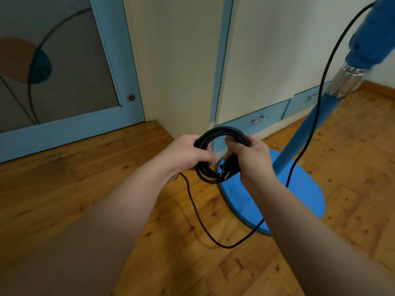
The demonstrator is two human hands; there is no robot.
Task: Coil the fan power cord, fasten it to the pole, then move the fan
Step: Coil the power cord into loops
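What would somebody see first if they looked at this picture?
Right in the middle, the left hand and right hand grip a black coil of power cord, its plug poking out below. To the right, the bright blue fan pole leans up from its round blue base on the wooden floor.

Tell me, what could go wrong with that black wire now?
1. The coiled cord is held only by the left hand and right hand; nothing ties it, so loosening either grip could let the loops spring apart.
2. A slack length trails on the wooden floor and over the fan base; feet might catch it.
3. Pulling hard could tug the blue pole and tip the fan.
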